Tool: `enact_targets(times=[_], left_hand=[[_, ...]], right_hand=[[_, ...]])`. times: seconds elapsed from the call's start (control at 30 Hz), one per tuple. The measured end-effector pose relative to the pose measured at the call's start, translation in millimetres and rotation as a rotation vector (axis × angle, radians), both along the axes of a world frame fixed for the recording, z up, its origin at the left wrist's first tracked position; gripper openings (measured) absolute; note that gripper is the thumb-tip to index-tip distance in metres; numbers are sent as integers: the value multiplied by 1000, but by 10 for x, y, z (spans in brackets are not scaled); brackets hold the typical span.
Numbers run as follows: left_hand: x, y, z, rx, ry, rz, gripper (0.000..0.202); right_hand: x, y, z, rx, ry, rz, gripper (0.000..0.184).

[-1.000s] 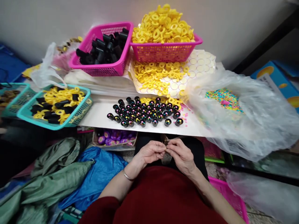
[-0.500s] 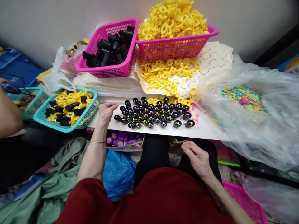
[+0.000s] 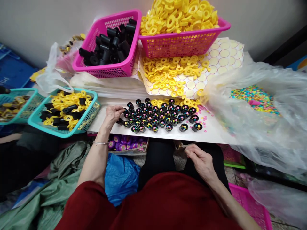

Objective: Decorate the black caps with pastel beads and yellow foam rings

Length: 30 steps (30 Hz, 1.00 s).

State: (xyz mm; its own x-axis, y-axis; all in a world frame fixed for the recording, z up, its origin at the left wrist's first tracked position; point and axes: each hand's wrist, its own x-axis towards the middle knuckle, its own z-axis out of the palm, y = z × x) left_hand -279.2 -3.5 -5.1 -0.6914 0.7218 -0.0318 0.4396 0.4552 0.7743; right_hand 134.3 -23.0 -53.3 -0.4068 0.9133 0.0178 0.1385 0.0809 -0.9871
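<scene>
Many small black cups point(image 3: 155, 121) holding coloured beads stand upright in a cluster on the white tabletop. At the cluster's left edge, my left hand point(image 3: 112, 116) is closed, thumb and fingers pinched at the rim of one black cup point(image 3: 126, 113). The fingertips partly cover that rim. My right hand point(image 3: 200, 161) rests over my lap below the table edge, its fingers curled closed. Whatever is inside those fingers, if anything, is hidden.
Pink baskets hold black tubes point(image 3: 105, 48) and yellow rings point(image 3: 177, 19); loose yellow rings point(image 3: 168, 72) lie below. A teal basket point(image 3: 81, 124) stands left, a plastic bag with coloured beads point(image 3: 256, 99) right. Purple items point(image 3: 127, 142) sit under the table. Another person's sleeve point(image 3: 33, 143) shows left.
My left hand has moved slightly right, from beside the cups to the rim of one at the left edge. The right hand stays put. The other person's arm at left has drawn back.
</scene>
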Motion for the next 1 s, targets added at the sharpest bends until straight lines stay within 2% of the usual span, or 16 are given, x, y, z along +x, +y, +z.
enact_targets(times=[0.13,0.3,0.47,0.7,0.87,0.93,1.0], left_hand=[[17,-7,17,9,6,-14,13],[-43,12,-43,-7,83,-52,11],[-88,17,-73,-52,199,-148,14],[65,-8,34,-9,-76,19,16],[43,-21,10,25,-124,-11,15],[16,-27,9,78,-151,-13,12],[24,-49,59,198,-195,37,8]], right_hand=[[-7,-7,-7,-13,-12,-8,20],[-15,-12,6,0,-19,-7,21],[-21,-3,1,-3,-31,-2,21],[-14,1,-18,-15,-29,-4,23],[-16,1,-3,-9,-35,-10,23],[-9,0,-5,-3,-36,-9,24],[-4,2,3,9,-42,-8,24]])
